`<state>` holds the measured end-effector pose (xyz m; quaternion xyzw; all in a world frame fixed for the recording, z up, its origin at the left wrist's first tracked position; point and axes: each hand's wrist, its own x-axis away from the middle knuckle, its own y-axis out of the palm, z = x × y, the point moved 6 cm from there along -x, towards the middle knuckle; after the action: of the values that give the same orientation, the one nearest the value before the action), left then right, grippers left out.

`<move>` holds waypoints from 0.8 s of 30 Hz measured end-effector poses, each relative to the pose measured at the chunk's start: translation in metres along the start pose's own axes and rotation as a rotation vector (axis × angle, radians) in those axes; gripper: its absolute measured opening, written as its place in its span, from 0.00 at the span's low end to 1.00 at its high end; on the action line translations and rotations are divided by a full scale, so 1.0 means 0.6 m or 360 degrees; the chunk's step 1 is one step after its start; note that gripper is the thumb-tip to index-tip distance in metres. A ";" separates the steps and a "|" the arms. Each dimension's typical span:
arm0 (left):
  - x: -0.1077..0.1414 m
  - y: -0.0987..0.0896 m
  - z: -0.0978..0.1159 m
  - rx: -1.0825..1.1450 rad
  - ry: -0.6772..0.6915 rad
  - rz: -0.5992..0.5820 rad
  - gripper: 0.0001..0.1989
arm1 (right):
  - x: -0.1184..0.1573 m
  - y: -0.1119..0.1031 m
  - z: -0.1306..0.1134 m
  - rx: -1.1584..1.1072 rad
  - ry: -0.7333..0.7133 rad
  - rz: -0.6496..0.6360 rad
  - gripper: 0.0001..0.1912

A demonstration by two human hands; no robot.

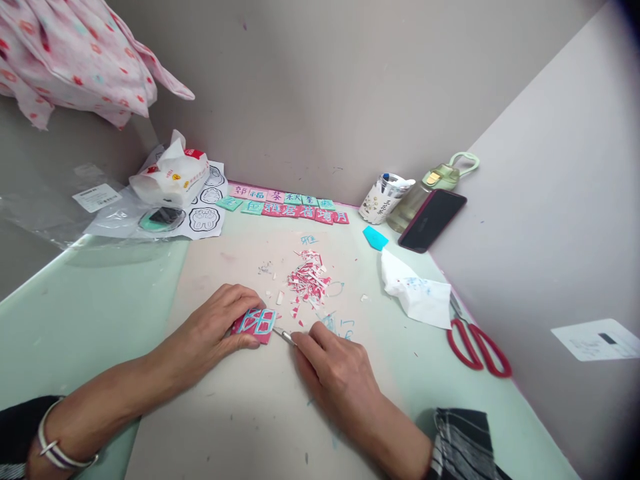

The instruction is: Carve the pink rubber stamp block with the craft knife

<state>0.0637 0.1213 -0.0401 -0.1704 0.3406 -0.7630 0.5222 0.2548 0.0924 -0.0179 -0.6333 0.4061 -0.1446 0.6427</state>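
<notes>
My left hand (227,320) grips a small red tile (258,323) by its left side, thumb below and fingers above. Light blue outlined strokes cover the tile's face. In my right hand (333,357) is a slim metal carving knife (285,335), its tip at the tile's right edge. A heap of red and white shavings (309,280) lies just beyond, on the beige board (210,427) under both hands. Blue marks are drawn on the board near the heap.
Rows of carved pink, red and green tiles (300,211) line the back. To the right are a pen cup (384,199), a bottle (407,203), a phone (433,220), a tissue (420,293) and red scissors (480,347). A tissue pack (175,177) sits back left.
</notes>
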 end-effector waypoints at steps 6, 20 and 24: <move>-0.001 -0.001 0.000 -0.0004 -0.0008 0.0001 0.12 | 0.001 0.001 0.001 0.0032 0.0036 0.0015 0.12; 0.002 -0.007 -0.007 0.0015 0.0007 -0.0128 0.14 | -0.002 -0.016 -0.002 -0.0117 -0.0005 0.0111 0.13; 0.006 -0.009 -0.013 0.0024 -0.0041 -0.0249 0.14 | 0.001 -0.023 -0.005 -0.0085 0.0045 0.0109 0.12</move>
<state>0.0539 0.1221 -0.0425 -0.2024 0.3137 -0.8018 0.4665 0.2572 0.0878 -0.0048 -0.6338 0.4402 -0.1206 0.6244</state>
